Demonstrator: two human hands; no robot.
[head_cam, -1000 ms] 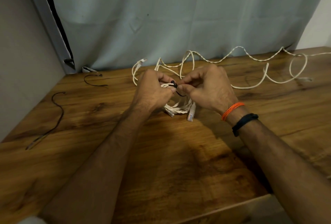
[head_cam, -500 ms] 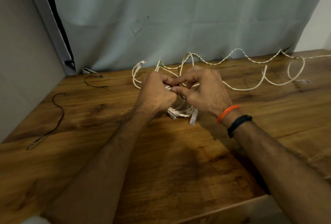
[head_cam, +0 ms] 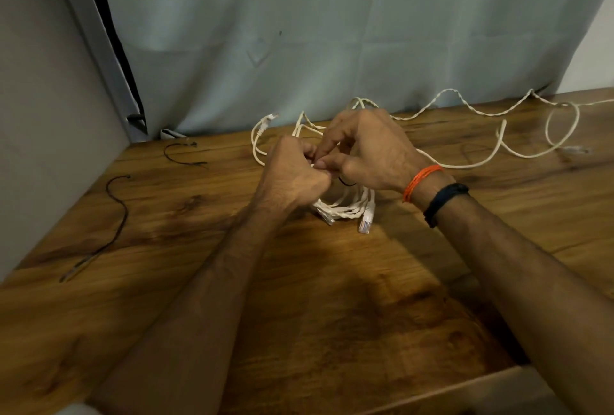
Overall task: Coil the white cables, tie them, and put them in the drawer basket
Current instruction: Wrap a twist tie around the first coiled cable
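On the brown wooden table (head_cam: 332,298), left hand (head_cam: 292,175) and right hand (head_cam: 368,152) pinch a thin black tie (head_cam: 347,182) around one coiled white cable (head_cam: 345,207); another loose white cable (head_cam: 498,139) remains uncoiled, nothing stowed.

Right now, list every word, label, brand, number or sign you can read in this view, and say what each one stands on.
None: no readable text anywhere in the head view.
Coiled white cable and its plug: no print visible.
Black wristband: plain, no marking to be seen.
Curtain and wooden table: no writing.
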